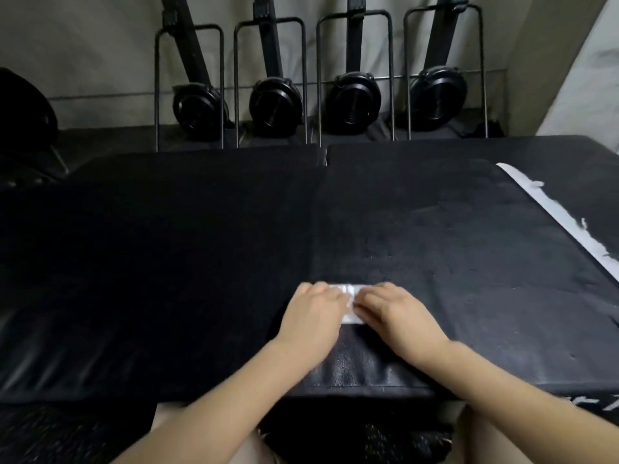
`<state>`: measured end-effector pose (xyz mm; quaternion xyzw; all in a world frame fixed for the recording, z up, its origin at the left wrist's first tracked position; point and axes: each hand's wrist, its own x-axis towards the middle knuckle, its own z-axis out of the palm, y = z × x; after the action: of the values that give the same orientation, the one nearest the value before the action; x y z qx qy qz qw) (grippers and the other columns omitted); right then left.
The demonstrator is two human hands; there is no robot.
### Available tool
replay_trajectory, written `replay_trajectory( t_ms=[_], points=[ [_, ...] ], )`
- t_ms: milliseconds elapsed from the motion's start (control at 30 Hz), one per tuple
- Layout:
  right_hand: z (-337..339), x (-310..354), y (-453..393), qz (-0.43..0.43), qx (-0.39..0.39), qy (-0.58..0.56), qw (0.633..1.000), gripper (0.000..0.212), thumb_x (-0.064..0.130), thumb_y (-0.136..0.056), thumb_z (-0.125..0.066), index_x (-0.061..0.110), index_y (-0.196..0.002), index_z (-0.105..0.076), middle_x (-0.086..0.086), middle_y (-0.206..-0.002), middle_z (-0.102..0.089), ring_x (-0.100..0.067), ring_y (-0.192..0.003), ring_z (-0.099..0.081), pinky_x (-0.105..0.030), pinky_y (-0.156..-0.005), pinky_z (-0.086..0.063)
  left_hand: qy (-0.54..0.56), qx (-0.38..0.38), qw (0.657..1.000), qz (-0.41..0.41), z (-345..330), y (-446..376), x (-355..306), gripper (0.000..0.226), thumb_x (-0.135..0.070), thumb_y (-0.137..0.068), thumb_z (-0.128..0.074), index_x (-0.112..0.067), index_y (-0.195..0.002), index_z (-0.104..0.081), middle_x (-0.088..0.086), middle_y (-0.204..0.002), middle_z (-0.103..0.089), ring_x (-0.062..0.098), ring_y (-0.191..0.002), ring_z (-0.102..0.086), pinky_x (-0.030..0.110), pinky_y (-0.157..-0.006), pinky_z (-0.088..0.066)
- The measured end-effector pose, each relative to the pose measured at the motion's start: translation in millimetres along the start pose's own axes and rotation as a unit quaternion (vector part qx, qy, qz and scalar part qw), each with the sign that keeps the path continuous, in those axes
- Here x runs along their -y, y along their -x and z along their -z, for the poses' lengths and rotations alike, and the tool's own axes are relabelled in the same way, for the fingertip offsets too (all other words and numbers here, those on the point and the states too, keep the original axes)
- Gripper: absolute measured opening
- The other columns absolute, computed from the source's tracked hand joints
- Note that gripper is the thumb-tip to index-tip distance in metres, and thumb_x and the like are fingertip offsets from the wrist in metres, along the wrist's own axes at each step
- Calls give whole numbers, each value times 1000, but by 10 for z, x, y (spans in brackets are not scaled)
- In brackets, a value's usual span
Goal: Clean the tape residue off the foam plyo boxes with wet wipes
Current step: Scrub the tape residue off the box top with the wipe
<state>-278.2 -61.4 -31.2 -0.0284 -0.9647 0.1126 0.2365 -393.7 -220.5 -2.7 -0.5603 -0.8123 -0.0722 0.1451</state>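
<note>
White wet wipe [348,304] is pressed flat onto the near middle of the black foam plyo box [452,236] by both hands, the left hand [313,313] and right hand [397,311] side by side with fingers bent over it. White tape residue [562,216] runs along the box's right edge. Four black machines [274,105] are stood against the wall behind.

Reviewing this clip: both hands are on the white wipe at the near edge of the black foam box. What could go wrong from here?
1. The left hand and right hand cover most of the wet wipe, so it may bunch up rather than scrub flat.
2. The long white tape strip along the right box's far right edge lies well away from the hands and could get missed.
</note>
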Motion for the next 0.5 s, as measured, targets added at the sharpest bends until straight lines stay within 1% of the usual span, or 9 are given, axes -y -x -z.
replay_trajectory(
  t_ms=[67,100,133,200,233,333,367,433,500],
  points=[
    [-60,-95,-197,-25,-1,-6,1000,27,39,-100,-52,20,-94,-71,8,-99,-69,-21,-86,-59,-38,-77,-52,-41,27,999,12,43,-206,116,21,-21,-69,-84,-29,-72,-64,-9,-60,-58,16,-60,-53,30,-59,-31],
    [-86,-99,-229,-37,-2,-8,999,24,36,-98,-55,19,-93,-72,6,-96,-68,-22,-83,-58,-39,-75,-52,-50,38,998,11,56,-245,141,22,-21,-68,-84,-28,-69,-64,-9,-57,-56,16,-56,-50,29,-57,-27],
    [-83,-82,-236,-45,-5,-9,999,20,32,-97,-59,19,-92,-72,5,-93,-67,-23,-80,-57,-40,-72,-51,-54,48,997,7,85,-259,141,20,-21,-68,-83,-29,-69,-65,-9,-57,-56,16,-55,-48,29,-57,-26],
    [-42,4,-115,-38,-8,-13,999,15,28,-95,-64,19,-88,-72,5,-87,-64,-22,-76,-56,-38,-71,-49,-53,58,997,-6,132,-148,61,11,-22,-75,-76,-30,-78,-69,-10,-63,-60,15,-61,-48,30,-60,-26],
    [-3,49,-13,-27,-3,-18,999,16,30,-95,-64,19,-87,-72,6,-85,-62,-21,-75,-56,-36,-73,-48,-47,59,997,-11,159,-34,-7,8,-22,-78,-73,-29,-80,-69,-10,-65,-60,15,-64,-49,30,-62,-26],
    [154,264,423,7,11,-63,998,18,34,-98,-63,22,-90,-73,10,-88,-63,-14,-83,-57,-28,-84,-44,0,30,999,-30,280,463,-264,11,-25,-79,-69,-29,-72,-62,-11,-65,-55,16,-65,-48,31,-64,-33],
    [194,358,570,22,7,-74,997,16,33,-98,-65,22,-92,-74,12,-91,-63,-13,-85,-57,-25,-88,-42,17,13,999,-39,295,646,-341,11,-27,-83,-65,-29,-74,-61,-11,-69,-55,16,-67,-49,32,-67,-35],
    [202,505,771,46,-5,-72,996,12,30,-98,-67,22,-94,-75,12,-95,-65,-14,-88,-59,-24,-94,-41,28,-17,998,-49,267,954,-456,10,-31,-93,-55,-27,-89,-63,-13,-84,-58,16,-78,-52,33,-75,-39],
    [140,526,770,52,-15,-61,997,14,29,-99,-66,20,-94,-75,9,-96,-66,-17,-88,-61,-26,-93,-44,17,-32,998,-49,211,1041,-460,20,-32,-96,-51,-24,-107,-66,-13,-100,-62,15,-90,-56,35,-82,-41]
  ],
)
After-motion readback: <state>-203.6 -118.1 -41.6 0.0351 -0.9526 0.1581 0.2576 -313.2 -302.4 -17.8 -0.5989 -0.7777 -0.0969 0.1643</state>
